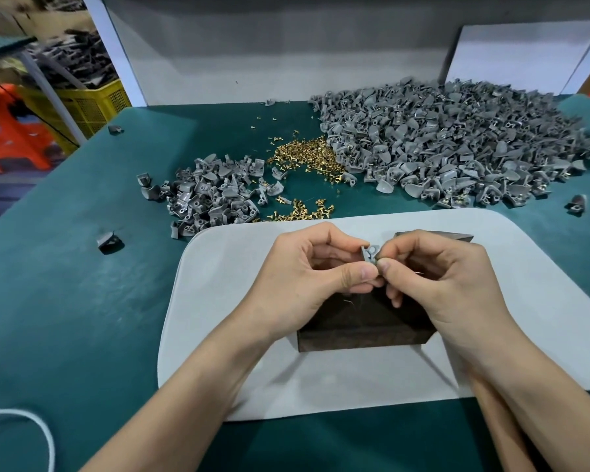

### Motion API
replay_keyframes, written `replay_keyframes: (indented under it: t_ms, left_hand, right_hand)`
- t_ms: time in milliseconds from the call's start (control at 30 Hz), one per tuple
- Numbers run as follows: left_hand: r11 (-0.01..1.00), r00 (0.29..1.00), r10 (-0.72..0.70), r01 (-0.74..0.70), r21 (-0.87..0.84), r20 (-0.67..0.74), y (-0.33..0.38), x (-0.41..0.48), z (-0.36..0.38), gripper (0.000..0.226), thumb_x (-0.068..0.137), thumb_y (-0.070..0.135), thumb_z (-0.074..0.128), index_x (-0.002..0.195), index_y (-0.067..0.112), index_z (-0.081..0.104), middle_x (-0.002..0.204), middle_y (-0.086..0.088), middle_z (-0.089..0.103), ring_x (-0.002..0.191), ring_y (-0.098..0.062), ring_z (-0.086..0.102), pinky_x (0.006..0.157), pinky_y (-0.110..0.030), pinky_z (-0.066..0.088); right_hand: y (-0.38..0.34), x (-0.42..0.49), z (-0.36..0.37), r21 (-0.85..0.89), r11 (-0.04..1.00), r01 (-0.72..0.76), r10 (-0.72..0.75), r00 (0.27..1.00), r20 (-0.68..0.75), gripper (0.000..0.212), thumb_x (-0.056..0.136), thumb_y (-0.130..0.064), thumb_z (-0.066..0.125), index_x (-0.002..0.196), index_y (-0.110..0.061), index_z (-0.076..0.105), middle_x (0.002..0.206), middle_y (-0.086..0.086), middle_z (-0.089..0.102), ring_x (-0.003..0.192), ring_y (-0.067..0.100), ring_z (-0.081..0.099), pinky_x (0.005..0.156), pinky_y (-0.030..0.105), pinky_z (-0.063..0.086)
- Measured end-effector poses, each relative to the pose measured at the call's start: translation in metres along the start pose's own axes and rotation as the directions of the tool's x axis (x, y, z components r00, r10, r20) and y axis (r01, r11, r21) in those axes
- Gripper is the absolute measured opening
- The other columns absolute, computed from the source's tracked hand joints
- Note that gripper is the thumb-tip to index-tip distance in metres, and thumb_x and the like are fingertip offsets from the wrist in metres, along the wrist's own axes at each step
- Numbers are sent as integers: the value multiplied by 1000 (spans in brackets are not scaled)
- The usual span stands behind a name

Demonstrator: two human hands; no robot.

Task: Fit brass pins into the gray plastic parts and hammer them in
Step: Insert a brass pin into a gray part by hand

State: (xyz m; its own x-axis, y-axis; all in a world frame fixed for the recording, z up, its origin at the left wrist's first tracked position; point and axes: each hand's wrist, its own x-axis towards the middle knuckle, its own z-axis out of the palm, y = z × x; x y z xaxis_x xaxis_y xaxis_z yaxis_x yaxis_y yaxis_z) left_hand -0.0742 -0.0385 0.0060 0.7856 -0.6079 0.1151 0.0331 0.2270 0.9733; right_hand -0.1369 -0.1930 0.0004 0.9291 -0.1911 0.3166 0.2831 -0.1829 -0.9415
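Gray plastic part (369, 254) was pinched by curled fingertips of left hand (307, 277) and right hand (436, 277) over the dark block (354, 330) near the table (82, 274) front edge; judged light, stiff, easily dropped; best held by its flat sides.

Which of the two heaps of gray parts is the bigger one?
The right heap: it spreads far wider than the left heap, across the brass pins from it.
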Motion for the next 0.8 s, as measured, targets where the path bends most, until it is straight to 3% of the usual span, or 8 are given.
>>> replay_keyframes:
  t_ms: [100,300,433,567,800]
  left_hand:
    - [1000,1000,14,-14,7,-5,0,0,0,23,63,9,71,84,7,62,74,-8,71,69,-20,71,62,-24,57]
    - [1000,1000,19,-19,-1,-8,0,1,0,25,64,7,70,86,5,60,73,-6,71,69,-19,72,62,-23,57]
    - [1000,1000,24,-24,12,0,-1,1,0,25,63,9,72,85,6,60,73,-6,71,69,-18,71,62,-23,57]
    - [999,999,32,-32,23,3,-2,2,-1,23,62,10,73,83,10,63,75,-9,71,70,-21,70,63,-24,57]
    - [999,999,42,-42,28,29,-3,1,-1,23,63,9,73,83,10,61,71,-2,70,68,-15,70,62,-23,56]
  right_hand:
    - [-2,1,-1,65,997,-42,42,999,7,7,78,-10,64,72,-10,67,58,10,63,47,15,56,50,20,47]
    - [-2,1,0,160,984,-81,83,997,-7,10,79,-11,59,73,-5,65,61,9,61,52,18,57,50,25,49]
    - [-4,1,-1,90,995,-52,52,999,3,9,80,-9,63,71,-9,66,59,11,62,48,17,56,50,23,49]
    - [-4,1,-1,12,1000,-13,13,1000,-2,23,82,6,65,69,-13,65,56,5,62,45,12,55,48,18,47]
    - [-4,0,1,-39,999,-11,10,999,-42,23,80,6,66,66,-11,61,52,4,60,41,10,51,44,17,43]
